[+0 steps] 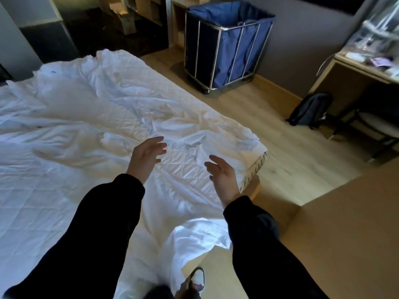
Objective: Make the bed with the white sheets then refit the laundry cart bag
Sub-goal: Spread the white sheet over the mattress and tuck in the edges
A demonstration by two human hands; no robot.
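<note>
A white sheet [121,108] lies rumpled and wrinkled over the bed's quilted mattress [32,197], with one edge hanging to the floor near my feet. My left hand [145,157] hovers over the sheet with fingers spread, holding nothing. My right hand [222,173] is held out beside it near the bed's corner, fingers relaxed and empty. The laundry cart [224,52], a metal frame with a blue bag, stands across the floor by the far wall.
A dark backpack [309,111] sits on the wooden floor beside a desk [354,67] and chair at the right. Dark cabinets and shelves line the far wall. A tan surface [349,234] fills the lower right.
</note>
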